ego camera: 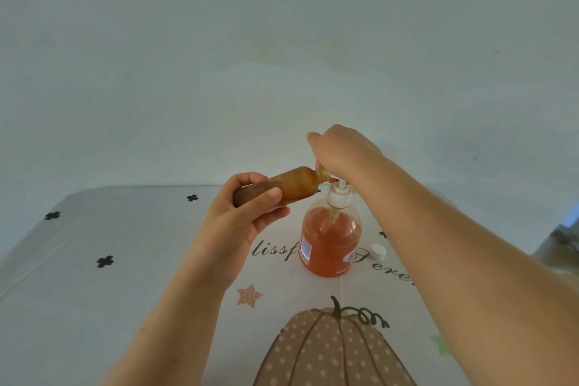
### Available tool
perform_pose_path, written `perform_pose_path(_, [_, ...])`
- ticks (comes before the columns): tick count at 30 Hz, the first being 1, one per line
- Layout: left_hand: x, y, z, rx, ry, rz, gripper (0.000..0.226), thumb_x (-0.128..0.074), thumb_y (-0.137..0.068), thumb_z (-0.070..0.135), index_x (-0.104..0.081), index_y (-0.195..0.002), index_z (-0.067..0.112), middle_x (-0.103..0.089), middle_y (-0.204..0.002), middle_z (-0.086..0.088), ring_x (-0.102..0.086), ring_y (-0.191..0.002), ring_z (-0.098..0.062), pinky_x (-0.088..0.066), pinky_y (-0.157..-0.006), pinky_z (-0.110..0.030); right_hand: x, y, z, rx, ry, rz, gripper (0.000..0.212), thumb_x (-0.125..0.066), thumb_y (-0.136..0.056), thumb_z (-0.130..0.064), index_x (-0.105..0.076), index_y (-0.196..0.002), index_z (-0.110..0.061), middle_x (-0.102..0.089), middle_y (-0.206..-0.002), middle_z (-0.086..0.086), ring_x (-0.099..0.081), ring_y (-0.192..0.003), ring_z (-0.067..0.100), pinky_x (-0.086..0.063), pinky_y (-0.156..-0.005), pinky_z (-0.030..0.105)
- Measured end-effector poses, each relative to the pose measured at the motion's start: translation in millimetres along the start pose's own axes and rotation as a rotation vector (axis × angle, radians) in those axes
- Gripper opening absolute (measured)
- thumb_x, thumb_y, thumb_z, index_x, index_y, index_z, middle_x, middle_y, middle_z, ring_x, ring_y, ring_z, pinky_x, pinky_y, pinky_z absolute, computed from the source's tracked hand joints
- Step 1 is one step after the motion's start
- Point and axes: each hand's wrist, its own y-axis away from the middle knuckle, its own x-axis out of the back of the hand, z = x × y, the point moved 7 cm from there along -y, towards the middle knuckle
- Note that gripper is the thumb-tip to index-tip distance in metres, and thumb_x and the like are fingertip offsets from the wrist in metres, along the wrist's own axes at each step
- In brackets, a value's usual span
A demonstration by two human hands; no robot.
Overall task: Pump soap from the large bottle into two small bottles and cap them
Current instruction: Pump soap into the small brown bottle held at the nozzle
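Note:
A large clear bottle (329, 241) of orange soap stands upright on the table, with a white pump (339, 196) on top. My right hand (340, 152) lies over the pump head, its fingers bent down around it. My left hand (250, 213) grips a small bottle (291, 186) filled with amber soap. That bottle is tilted almost level, and its open neck meets the pump's spout under my right hand. A small white cap (378, 251) lies on the table just right of the large bottle.
The table is covered by a pale cloth (125, 260) printed with black crosses, lettering, a star and a dotted pumpkin (332, 351). A plain wall rises behind the table's far edge. At the far right edge a dim patch of floor shows.

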Motion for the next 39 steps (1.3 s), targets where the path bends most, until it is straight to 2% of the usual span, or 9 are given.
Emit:
perform_pose_path(3, [1, 0, -1, 0.0, 0.003, -0.006, 0.032, -0.074, -0.072, 0.01, -0.059, -0.1, 0.008, -0.07, -0.101, -0.014, -0.072, -0.094, -0.032, -0.059, -0.083, -0.034, 0, 0, 1, -0.009, -0.006, -0.022, 0.043, -0.035, -0.093, -0.033, -0.071, -0.086, -0.011, -0.069, -0.069, 0.006, -0.06, -0.058, 0.023, -0.048, -0.069, 0.031])
perform_pose_path(9, [5, -4, -4, 0.014, -0.018, 0.009, 0.032, -0.074, -0.07, 0.009, -0.06, -0.099, 0.008, -0.068, -0.105, -0.017, -0.073, -0.093, -0.032, -0.058, -0.084, -0.036, -8, -3, 5, -0.011, 0.03, -0.056, 0.031, -0.043, -0.088, -0.025, -0.071, -0.086, -0.013, -0.066, -0.069, 0.005, -0.057, -0.057, 0.021, -0.041, -0.058, 0.026])
perform_pose_path(12, [6, -5, -6, 0.027, -0.024, 0.006, 0.035, -0.074, -0.07, 0.008, -0.059, -0.102, 0.007, -0.065, -0.108, -0.018, -0.073, -0.093, -0.031, -0.059, -0.085, -0.037, -12, -4, 8, 0.015, 0.049, -0.048, 0.03, -0.043, -0.088, -0.027, -0.071, -0.085, -0.014, -0.066, -0.071, 0.003, -0.057, -0.06, 0.02, -0.037, -0.054, 0.026])
perform_pose_path(22, [5, -5, -7, 0.032, -0.008, -0.002, 0.033, -0.074, -0.071, 0.007, -0.059, -0.1, 0.008, -0.068, -0.104, -0.016, -0.073, -0.093, -0.031, -0.059, -0.081, -0.034, -11, -3, 7, 0.021, 0.025, -0.031, 0.031, -0.043, -0.087, -0.027, -0.071, -0.086, -0.013, -0.069, -0.076, 0.004, -0.059, -0.063, 0.022, -0.043, -0.06, 0.028])
perform_pose_path(29, [1, -3, 1, 0.004, 0.011, -0.017, 0.035, -0.077, -0.072, 0.004, -0.058, -0.102, 0.007, -0.069, -0.103, -0.015, -0.072, -0.092, -0.031, -0.059, -0.082, -0.034, 7, -2, 2, 0.067, -0.002, 0.074, 0.037, -0.04, -0.09, -0.031, -0.071, -0.079, -0.014, -0.067, -0.073, -0.002, -0.057, -0.061, 0.018, -0.041, -0.056, 0.026])
perform_pose_path(35, [-2, 0, 2, 0.005, 0.031, -0.001, 0.04, -0.081, -0.072, 0.004, -0.057, -0.103, 0.006, -0.066, -0.105, -0.017, -0.072, -0.09, -0.028, -0.06, -0.084, -0.035, 8, -1, 5, 0.05, -0.215, -0.025, 0.038, -0.048, -0.088, -0.026, -0.071, -0.06, -0.014, -0.061, -0.045, -0.007, -0.056, -0.058, 0.015, -0.04, -0.054, 0.025])
perform_pose_path(39, [0, -1, 1, -0.001, 0.041, 0.002, 0.037, -0.075, -0.07, 0.009, -0.058, -0.103, 0.006, -0.066, -0.105, -0.016, -0.072, -0.09, -0.028, -0.059, -0.083, -0.034, 14, 4, 8, 0.048, -0.312, -0.067, 0.038, -0.047, -0.091, -0.025, -0.07, -0.065, -0.01, -0.061, -0.053, 0.0, -0.053, -0.052, 0.015, -0.039, -0.052, 0.025])
